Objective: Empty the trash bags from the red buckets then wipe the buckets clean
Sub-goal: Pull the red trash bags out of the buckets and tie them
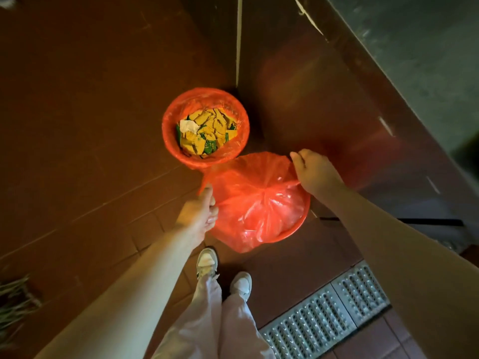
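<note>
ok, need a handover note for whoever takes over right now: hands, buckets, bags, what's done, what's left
Left hand: grips the near bag's left edge.
Right hand: pinches the same bag's right edge.
Near bag: red, gathered and pulled up over the near bucket, not yet lifted clear; contents not visible.
Far bucket: in the corner, still lined, holding yellow and green wrappers and a white tissue.
Done: near bag's rim freed from the bucket.
Left: lift that bag out, pull the far bag, wipe both buckets. No cloth in view.
</note>
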The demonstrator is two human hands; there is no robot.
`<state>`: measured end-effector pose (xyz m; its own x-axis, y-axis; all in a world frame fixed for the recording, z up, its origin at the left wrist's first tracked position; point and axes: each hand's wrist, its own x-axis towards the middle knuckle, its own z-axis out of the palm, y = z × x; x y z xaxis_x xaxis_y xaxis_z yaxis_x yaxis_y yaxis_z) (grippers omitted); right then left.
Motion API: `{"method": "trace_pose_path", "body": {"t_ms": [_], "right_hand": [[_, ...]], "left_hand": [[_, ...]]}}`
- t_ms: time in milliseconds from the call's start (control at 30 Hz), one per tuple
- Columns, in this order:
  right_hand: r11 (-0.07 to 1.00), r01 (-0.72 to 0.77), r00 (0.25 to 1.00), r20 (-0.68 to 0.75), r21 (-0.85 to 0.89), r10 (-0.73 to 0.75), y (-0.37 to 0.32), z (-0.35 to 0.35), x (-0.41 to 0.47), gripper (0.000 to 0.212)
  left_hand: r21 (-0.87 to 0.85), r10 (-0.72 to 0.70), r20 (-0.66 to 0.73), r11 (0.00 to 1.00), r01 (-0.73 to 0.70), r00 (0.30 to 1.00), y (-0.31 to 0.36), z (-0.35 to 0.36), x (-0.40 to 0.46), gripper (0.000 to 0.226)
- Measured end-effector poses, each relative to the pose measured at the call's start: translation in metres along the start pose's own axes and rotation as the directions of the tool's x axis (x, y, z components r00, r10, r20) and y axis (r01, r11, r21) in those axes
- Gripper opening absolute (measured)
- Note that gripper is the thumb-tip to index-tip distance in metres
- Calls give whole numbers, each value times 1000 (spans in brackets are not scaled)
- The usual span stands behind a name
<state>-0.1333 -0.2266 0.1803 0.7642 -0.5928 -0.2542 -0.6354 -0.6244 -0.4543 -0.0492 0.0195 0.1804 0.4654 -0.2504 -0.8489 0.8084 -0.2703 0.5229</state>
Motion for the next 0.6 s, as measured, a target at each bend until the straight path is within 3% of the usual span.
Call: {"method": "trace_pose_path", "body": {"t_ms": [133,333,467,600], "right_hand": [[986,45,999,33,-157,-41,18,-6,-13,36],[997,-14,997,72,-74,19,3,10,-37,36],[999,49,995,86,-18,-47,-36,9,-40,33],[989,71,982,165,131,-92,-75,17,-38,26]], "left_hand": [[-37,-81,-122,996,77,989,-14,-30,-8,44],[-74,-117,-215,992,104,970,-23,-56,-16,42],[18,-12,-221,1000,17,975,-22,-74,-17,45],[174,184,-145,972,-158,972,-12,-87,-21,40]]}}
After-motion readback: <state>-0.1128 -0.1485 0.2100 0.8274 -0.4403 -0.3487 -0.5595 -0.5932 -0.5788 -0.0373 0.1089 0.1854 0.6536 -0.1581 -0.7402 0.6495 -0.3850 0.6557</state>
